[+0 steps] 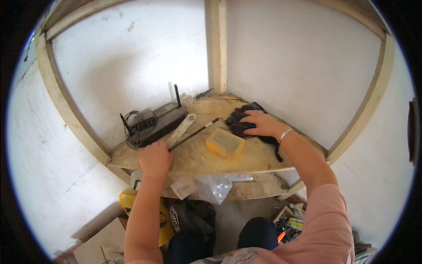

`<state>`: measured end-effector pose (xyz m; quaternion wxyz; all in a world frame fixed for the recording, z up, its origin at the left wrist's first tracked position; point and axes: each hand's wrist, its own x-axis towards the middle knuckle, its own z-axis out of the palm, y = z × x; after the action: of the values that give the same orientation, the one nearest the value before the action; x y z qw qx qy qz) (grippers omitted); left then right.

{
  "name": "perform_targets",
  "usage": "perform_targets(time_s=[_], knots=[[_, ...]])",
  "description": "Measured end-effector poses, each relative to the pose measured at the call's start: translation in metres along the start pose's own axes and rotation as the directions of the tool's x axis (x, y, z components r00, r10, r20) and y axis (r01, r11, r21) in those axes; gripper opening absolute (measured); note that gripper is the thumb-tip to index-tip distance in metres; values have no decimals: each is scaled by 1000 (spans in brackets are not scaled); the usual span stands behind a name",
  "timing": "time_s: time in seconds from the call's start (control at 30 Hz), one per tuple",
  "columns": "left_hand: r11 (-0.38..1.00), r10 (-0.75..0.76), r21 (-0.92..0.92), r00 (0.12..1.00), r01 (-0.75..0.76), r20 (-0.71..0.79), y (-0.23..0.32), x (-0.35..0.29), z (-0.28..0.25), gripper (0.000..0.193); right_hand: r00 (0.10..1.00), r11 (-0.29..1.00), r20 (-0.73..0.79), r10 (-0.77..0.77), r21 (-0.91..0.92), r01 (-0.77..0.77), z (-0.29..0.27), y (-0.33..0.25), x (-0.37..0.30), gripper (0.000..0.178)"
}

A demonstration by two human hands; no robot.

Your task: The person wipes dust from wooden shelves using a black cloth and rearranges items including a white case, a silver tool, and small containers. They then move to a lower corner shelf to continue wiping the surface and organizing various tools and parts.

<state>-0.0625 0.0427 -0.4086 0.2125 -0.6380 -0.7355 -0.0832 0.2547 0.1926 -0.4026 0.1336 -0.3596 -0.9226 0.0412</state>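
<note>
Left hand (156, 158) is noted at the left end of the curved front edge of the pale wooden corner shelf (189, 163), its fingers closed in a fist. From my remote view it appears to hold the near end of a slim black rod (193, 135), which slants up toward the shelf's right edge; the underside of the grip is hidden from me. Beyond the fist, along the left edge, sits a grey-and-black router-like box (169, 118) with two black antennas (177, 96) and a coiled dark cable (141, 124). Between box and rod lies a flat, off-white tool with a rounded, holed end (182, 130); its lower end is next to the knuckles, contact unconfirmed. Mid-shelf, set back from the front edge and touched by neither hand, rests a translucent yellow plastic case (225, 144). Right of it, toward the back corner, lies a bunched black fabric item (237, 126), a strap-like tail trailing toward the front edge. The right hand (259, 124) is laid over it, fingers a little apart; I cannot tell whether they grip or merely press.

Judgement: the step in hand is managing both loose items at once, rod at left, fabric at right. I consider that the next move calls for a firm right-hand hold on the folds, tail included, with the left wrist steady so the rod's far tip clears the case.
</note>
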Motion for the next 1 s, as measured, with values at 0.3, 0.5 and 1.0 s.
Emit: perform_targets(time_s=[0.3,0.5,1.0], knots=[[998,34,-57,998,-37,-49,-4,0,6,26,900,896,-211,382,-152,-417,-20,-19,-129,40],[998,49,-29,996,-51,-74,-4,-1,5,23,922,975,-353,157,-91,-201,-6,-83,-135,33],[931,341,-67,921,-358,-189,34,43,-69,16,766,944,-593,248,-32,-330,-2,-55,-155,24]])
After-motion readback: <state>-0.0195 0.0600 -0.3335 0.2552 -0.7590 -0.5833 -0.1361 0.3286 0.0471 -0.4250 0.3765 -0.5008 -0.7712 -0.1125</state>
